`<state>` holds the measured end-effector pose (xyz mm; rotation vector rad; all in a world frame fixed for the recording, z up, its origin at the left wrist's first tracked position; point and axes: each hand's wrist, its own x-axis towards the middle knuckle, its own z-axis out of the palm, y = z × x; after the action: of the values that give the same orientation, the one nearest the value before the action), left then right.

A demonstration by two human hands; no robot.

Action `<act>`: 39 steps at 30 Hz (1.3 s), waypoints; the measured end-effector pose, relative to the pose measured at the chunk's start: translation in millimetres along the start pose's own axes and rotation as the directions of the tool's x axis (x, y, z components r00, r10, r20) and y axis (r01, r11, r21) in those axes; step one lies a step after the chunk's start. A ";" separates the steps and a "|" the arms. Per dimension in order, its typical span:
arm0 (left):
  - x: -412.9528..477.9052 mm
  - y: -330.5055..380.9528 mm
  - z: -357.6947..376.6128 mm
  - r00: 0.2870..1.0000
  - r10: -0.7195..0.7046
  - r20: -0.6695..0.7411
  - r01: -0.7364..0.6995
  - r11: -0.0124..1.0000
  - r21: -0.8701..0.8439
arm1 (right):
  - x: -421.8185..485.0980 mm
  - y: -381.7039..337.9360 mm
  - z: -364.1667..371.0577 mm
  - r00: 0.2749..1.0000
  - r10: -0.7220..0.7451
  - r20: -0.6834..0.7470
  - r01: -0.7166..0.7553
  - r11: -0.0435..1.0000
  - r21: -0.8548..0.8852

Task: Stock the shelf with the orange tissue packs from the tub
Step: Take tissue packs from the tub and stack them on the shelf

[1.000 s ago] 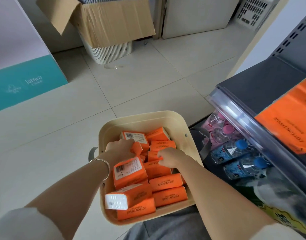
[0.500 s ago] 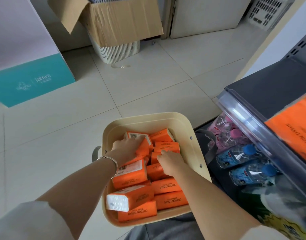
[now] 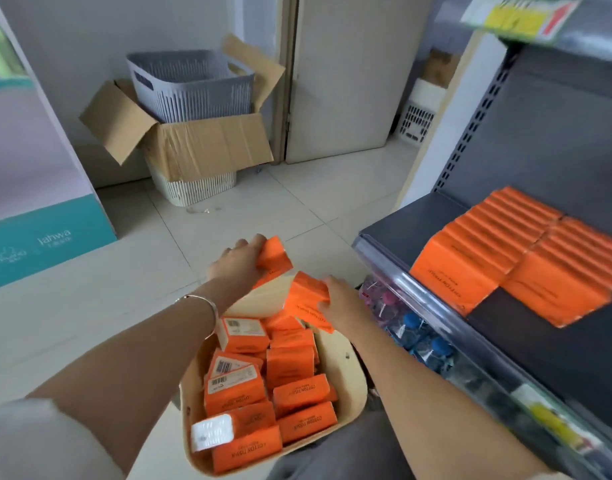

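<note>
While each hand holds one pack above the far end of the tub (image 3: 346,379), the carry to the shelf (image 3: 415,220) is the step in hand. The left hand (image 3: 237,265) grips the left pack (image 3: 273,256) with its fingers curled over the top edge. The right hand (image 3: 342,303) clasps the right pack (image 3: 306,301) from the side, thumb on top; its fingertips are hidden behind the pack. Many loose packs (image 3: 290,365) lie jumbled in the tub, near the person. On the shelf, to the right, stand two rows (image 3: 505,254) of packs, upright and pressed close, with bare shelf to their left and in front.

The soft wrap probably yields, so a firm hold on the broad faces should serve better than a pinch at a corner. Each pack should pass above the clear lip (image 3: 418,296) at the shelf front, not into it, and stand upright against a row end with the print turned as its neighbours' is. Bottles (image 3: 412,327) lie below the lip, where a dropped pack would probably land.
</note>
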<state>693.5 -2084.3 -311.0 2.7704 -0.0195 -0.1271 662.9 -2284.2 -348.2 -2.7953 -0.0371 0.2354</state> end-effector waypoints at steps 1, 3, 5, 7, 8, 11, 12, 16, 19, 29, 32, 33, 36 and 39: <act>-1.2 8.4 -10.3 1.000 0.019 -0.024 -0.020 0.999 -0.029 | -4.5 -0.7 -13.4 0.999 0.007 -0.049 -0.007 1.000 0.017; -4.4 26.8 -29.0 0.996 0.050 -0.068 -0.056 0.995 -0.080 | -14.0 -1.0 -41.2 0.990 0.016 -0.138 -0.013 1.000 0.027; -9.1 47.2 -44.4 0.990 0.089 -0.114 -0.103 0.987 -0.124 | -24.9 1.6 -69.5 0.973 0.019 -0.229 -0.013 0.999 0.029; -15.3 69.2 -57.6 0.977 0.137 -0.164 -0.161 0.976 -0.145 | -37.7 5.9 -97.7 0.947 0.021 -0.321 -0.013 1.000 0.028; -19.3 81.2 -63.5 0.970 0.155 -0.185 -0.184 0.971 -0.150 | -45.8 8.7 -111.8 0.931 0.022 -0.364 -0.012 1.000 0.028; -34.6 122.6 -78.4 0.950 0.199 -0.240 -0.241 0.957 -0.163 | -77.0 23.9 -151.9 0.856 0.028 -0.517 -0.010 0.999 0.038; -40.2 137.4 -81.5 0.943 0.213 -0.257 -0.262 0.950 -0.171 | -89.2 32.4 -163.4 0.821 0.037 -0.569 -0.022 0.999 0.033; -59.3 191.2 -83.0 0.901 0.303 -0.311 -0.367 0.914 -0.172 | -133.7 81.7 -196.8 0.680 0.102 -0.726 -0.107 0.993 0.039; -66.1 218.5 -76.4 0.857 0.394 -0.332 -0.454 0.882 -0.126 | -158.0 124.8 -205.7 0.621 0.195 -0.759 -0.247 0.968 0.047; -51.5 272.6 -50.6 0.793 0.551 -0.261 -0.575 0.818 -0.018 | -137.4 197.1 -177.1 0.741 0.324 -0.588 -0.448 0.891 -0.073; -45.0 279.6 -45.1 0.778 0.582 -0.237 -0.596 0.803 0.015 | -122.2 205.2 -173.2 0.730 0.302 -0.613 -0.434 0.898 -0.075; -43.1 281.6 -43.7 0.770 0.594 -0.233 -0.607 0.795 0.020 | -119.8 206.9 -171.7 0.729 0.295 -0.618 -0.434 0.897 -0.085; -39.0 289.6 -40.8 0.741 0.633 -0.225 -0.643 0.765 0.032 | -115.7 213.8 -164.4 0.689 0.284 -0.667 -0.487 0.863 -0.135; -38.8 300.5 -40.0 0.706 0.679 -0.200 -0.683 0.728 0.062 | -118.4 215.6 -163.9 0.702 0.256 -0.665 -0.475 0.864 -0.168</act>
<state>659.3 -2349.1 -162.2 2.5447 -0.9779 0.3609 573.1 -2547.5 -248.3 -3.0265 0.7253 -0.6925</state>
